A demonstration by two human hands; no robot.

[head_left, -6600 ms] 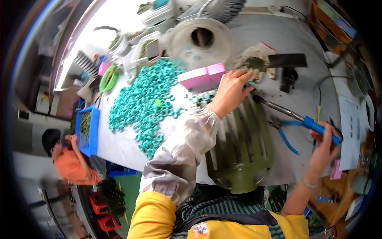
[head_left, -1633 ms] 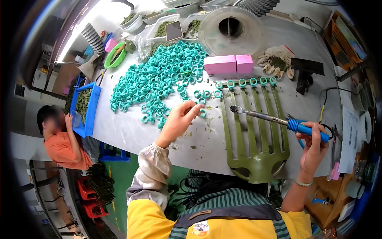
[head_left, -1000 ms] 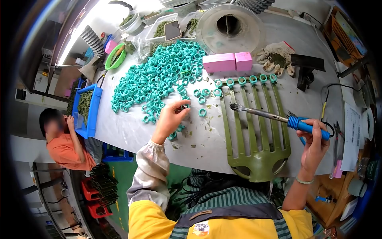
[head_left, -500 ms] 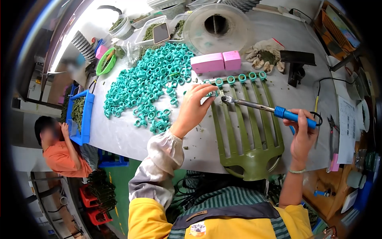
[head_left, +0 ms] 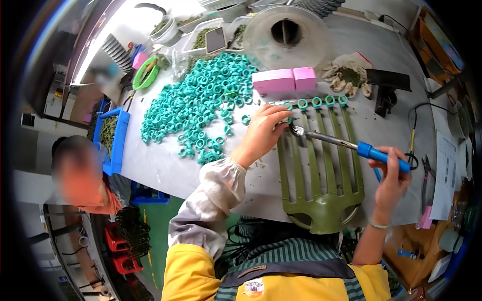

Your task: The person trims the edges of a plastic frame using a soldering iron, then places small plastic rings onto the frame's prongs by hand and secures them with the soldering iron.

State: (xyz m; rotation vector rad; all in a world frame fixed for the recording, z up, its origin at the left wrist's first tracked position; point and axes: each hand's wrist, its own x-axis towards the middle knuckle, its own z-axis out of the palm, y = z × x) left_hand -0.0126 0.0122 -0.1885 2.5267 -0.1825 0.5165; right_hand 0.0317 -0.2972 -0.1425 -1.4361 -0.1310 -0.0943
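A green plastic rake head lies on the grey table, its tines pointing away from me. Teal rings sit in a row at the tine tips. My left hand pinches a teal ring at the left end of this row, its fingers partly covering it. In my right hand is a soldering iron, gripped by its blue handle. The iron's broad metal tip points left and is close to my left fingertips, by the outer left tines; whether it touches the plastic I cannot tell.
A large pile of teal rings spreads left of my hand. Pink blocks, a dirty glove and a black stand lie beyond the rake. Pliers lie right. Another person is beside a blue crate.
The camera view has shifted, moving the table scene slightly right. My hands keep nearly the same places at the rake's tine tips. The other person at left has turned and leaned nearer.
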